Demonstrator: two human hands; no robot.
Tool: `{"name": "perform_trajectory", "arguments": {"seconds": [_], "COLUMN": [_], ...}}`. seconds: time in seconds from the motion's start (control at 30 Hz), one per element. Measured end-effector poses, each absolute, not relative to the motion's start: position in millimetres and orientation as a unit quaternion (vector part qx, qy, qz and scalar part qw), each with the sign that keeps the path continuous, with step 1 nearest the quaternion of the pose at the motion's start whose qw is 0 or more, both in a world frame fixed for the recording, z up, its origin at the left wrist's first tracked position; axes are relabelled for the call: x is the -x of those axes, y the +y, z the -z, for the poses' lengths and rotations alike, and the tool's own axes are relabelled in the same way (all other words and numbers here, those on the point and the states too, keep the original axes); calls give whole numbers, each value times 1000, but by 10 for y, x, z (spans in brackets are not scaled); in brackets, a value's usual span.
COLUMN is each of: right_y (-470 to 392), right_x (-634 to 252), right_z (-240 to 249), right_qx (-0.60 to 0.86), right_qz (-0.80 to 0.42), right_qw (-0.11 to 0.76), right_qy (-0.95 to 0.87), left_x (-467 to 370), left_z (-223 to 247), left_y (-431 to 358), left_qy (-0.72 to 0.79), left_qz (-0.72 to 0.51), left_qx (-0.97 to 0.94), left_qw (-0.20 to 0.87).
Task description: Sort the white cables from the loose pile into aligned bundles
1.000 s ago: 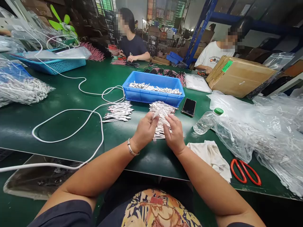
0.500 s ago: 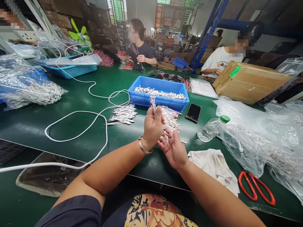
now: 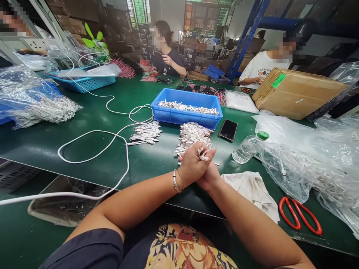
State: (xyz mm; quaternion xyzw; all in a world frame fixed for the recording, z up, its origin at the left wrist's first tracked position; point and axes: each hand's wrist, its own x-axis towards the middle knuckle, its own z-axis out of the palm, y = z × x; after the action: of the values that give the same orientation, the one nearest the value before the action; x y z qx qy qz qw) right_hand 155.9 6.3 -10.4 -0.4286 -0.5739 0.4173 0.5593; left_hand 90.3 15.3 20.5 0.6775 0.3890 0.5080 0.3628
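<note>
My left hand (image 3: 193,164) is closed around a small bunch of white cable pieces (image 3: 204,153), whose ends stick out past the thumb. Behind and partly under it is my right hand (image 3: 209,175), touching it; most of its fingers are hidden, so its grip cannot be made out. Just beyond both hands lies a pile of white cable pieces (image 3: 192,134). A smaller pile (image 3: 146,132) is to its left. Farther back, a blue bin (image 3: 185,117) holds many more white pieces.
A phone (image 3: 228,130), a clear bottle (image 3: 246,149), a white cloth (image 3: 252,192) and red-handled scissors (image 3: 300,216) lie to the right, near plastic bags. A long white cable (image 3: 92,131) loops across the left. Two people sit across the table.
Both hands have come together lower and nearer to me. The left hand has turned and moved right with the bunch, now covering much of the right hand. More of the larger pile shows.
</note>
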Motion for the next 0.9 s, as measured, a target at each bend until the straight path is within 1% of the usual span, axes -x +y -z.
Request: {"name": "perform_trajectory", "arguments": {"seconds": [0.1,0.13,0.2,0.3,0.37,0.57,0.67,0.8,0.9], "right_y": [69,70,68,61,60,80,80,44,-8], "right_x": [-1577,-1579,-1575,-1570,-1578,-1606,-1594,-1568,-1545], "right_z": [174,193,214,207,191,200,225,216,163], "right_qx": [401,393,371,339,345,396,406,434,384], "right_qz": [-502,-535,-617,-705,-714,-703,-695,-675,-662], "right_qw": [543,537,529,527,530,522,507,459,441], "right_qy": [-541,-520,-450,-331,-299,-276,-310,-381,-469], "left_x": [-788,-753,-681,-539,-416,-105,-50,-59,-121], "left_z": [-234,-251,-299,-365,-351,6,98,59,-32], "left_y": [214,229,240,205,167,111,117,141,145], "left_qy": [369,369,372,357,359,456,467,446,425], "left_qz": [-459,-453,-460,-471,-460,-434,-444,-471,-481], "left_qx": [-757,-764,-752,-716,-702,-643,-625,-618,-620], "left_qw": [283,272,292,371,409,435,441,445,451]}}
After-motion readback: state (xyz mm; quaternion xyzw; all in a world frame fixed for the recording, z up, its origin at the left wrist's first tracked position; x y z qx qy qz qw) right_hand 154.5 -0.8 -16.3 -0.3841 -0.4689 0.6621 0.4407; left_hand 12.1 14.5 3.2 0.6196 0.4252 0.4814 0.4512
